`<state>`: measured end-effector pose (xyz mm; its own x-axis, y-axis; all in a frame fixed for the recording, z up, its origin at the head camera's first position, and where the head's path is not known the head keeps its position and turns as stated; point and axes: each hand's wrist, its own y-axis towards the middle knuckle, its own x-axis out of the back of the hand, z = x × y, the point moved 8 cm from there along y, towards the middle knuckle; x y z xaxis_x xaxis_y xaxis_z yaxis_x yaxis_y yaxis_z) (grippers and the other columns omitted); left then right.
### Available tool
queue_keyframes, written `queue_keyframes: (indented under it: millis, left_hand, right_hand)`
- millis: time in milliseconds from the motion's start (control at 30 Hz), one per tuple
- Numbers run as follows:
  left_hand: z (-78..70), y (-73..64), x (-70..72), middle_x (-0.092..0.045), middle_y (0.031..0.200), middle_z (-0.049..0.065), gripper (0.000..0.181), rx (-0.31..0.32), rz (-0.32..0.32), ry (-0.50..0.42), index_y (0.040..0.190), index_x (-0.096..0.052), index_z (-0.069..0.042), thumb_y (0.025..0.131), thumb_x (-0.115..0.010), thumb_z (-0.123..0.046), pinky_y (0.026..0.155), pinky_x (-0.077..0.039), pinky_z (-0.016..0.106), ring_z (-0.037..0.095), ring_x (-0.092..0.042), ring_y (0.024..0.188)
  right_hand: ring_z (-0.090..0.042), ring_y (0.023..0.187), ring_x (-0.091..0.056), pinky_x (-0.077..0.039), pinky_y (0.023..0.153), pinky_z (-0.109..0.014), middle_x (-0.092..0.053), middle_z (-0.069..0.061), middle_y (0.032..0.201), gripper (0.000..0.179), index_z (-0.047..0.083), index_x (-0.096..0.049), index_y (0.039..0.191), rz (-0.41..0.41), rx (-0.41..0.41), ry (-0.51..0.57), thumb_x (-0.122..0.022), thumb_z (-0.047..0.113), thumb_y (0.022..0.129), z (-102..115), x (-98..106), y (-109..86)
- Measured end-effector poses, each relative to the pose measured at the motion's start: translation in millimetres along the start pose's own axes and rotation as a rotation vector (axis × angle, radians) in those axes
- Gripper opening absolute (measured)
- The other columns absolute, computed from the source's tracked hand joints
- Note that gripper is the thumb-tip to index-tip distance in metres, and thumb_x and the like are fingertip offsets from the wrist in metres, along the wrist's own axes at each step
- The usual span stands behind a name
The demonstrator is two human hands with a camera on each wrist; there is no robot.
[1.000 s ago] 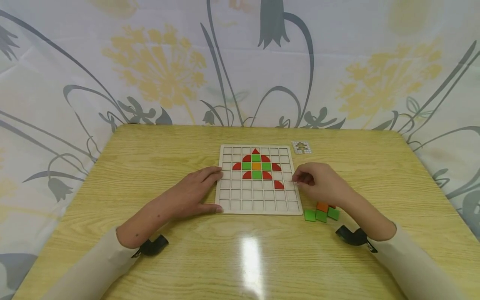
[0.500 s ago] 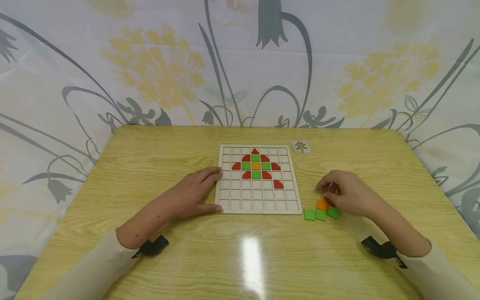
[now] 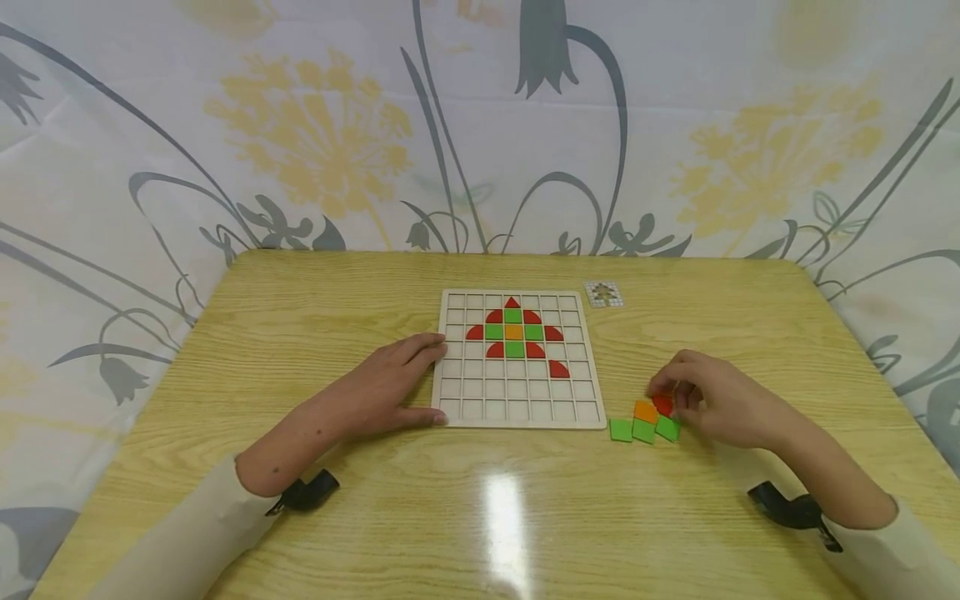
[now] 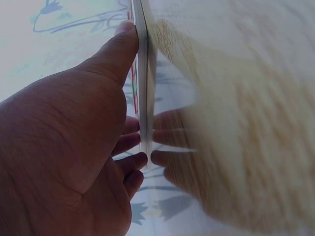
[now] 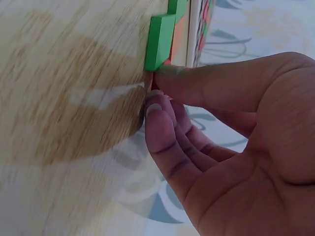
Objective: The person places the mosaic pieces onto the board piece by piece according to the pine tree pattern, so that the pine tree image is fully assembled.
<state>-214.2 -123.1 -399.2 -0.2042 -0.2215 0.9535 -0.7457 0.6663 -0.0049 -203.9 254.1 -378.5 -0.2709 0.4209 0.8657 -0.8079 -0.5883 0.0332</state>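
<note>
I sit at a wood-grain table (image 3: pixel 337 292), both hands forward, with a pale square gridded board (image 3: pixel 472 411) lying flat between them. My left hand (image 3: pixel 382 383) is spread and relaxed: the fingers reach out straight to touch the board's left edge, and the thumb lies apart from them at the near left corner. It grips nothing.

My right hand (image 3: pixel 712 400) is off the board's near right corner, fingers curled, thumb and fingertips drawn in around a red piece (image 3: pixel 663 406) and pinching it. Much of that piece is hidden by my fingers in the right wrist view; whether it is lifted from the table I cannot tell.

Just beside it lie an orange square (image 3: pixel 645 411) and three green squares: one (image 3: pixel 667 428) nearest my thumb, one (image 3: pixel 643 430) in the middle, and one (image 3: pixel 620 430) closest to the board.

On the board, a red triangle (image 3: pixel 512 302) tops a stepped shape of green squares and red rounded pieces, with an orange centre square (image 3: pixel 513 332). One red quarter-round (image 3: pixel 558 369) sits alone in the row below, toward the right. Beyond the far right corner lies a small patterned card (image 3: pixel 603 293)
</note>
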Motion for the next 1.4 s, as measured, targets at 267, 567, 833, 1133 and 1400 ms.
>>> queue_keyframes:
  millis: [267,567,833,1133,1400]
  left_hand:
    - [1.4,0.1,-1.4,-0.031,0.171,0.015,0.098,0.01,0.007,0.001,0.164,-0.035,-0.002,0.095,-0.074,-0.059,0.123,-0.035,0.057,0.035,-0.034,0.156]
    - [0.2,1.3,-1.0,-0.03,0.171,0.014,0.097,0.012,0.006,-0.003,0.165,-0.034,-0.002,0.096,-0.073,-0.059,0.123,-0.034,0.057,0.035,-0.033,0.156]
    - [0.1,1.8,0.2,-0.031,0.171,0.015,0.097,-0.001,-0.002,0.012,0.164,-0.035,-0.002,0.096,-0.072,-0.06,0.123,-0.035,0.057,0.036,-0.035,0.155]
    - [1.3,0.9,0.2,-0.03,0.171,0.014,0.099,0.017,0.008,0.009,0.165,-0.034,-0.003,0.095,-0.073,-0.061,0.123,-0.035,0.057,0.035,-0.034,0.156]
    - [2.2,0.4,-1.2,-0.03,0.171,0.015,0.098,0.019,0.009,0.007,0.165,-0.034,-0.002,0.096,-0.072,-0.061,0.123,-0.035,0.057,0.035,-0.034,0.156]
  right_hand:
    - [-0.002,0.077,-0.053,-0.052,0.067,-0.024,-0.059,0.005,0.098,0.024,0.016,-0.074,0.099,0.028,-0.04,0.014,-0.087,0.0,0.085,-3.9,-3.2,0.8]
    - [-0.002,0.078,-0.053,-0.053,0.067,-0.025,-0.06,0.006,0.098,0.027,0.017,-0.076,0.099,0.027,-0.046,-0.026,-0.081,-0.007,0.088,-2.3,-0.2,-1.2]
    - [-0.001,0.081,-0.055,-0.054,0.068,-0.024,-0.061,0.005,0.102,0.033,0.019,-0.077,0.099,0.037,0.019,0.001,-0.076,-0.012,0.089,0.6,2.7,-5.3]
    - [-0.003,0.077,-0.054,-0.052,0.066,-0.025,-0.062,0.007,0.091,0.027,0.01,-0.068,0.103,0.044,-0.081,-0.01,-0.088,0.005,0.086,-4.3,0.8,-0.5]
    - [-0.005,0.079,-0.056,-0.053,0.067,-0.026,-0.065,0.007,0.091,0.025,0.008,-0.071,0.104,0.065,-0.111,-0.002,-0.087,0.003,0.086,-5.8,1.2,0.2]
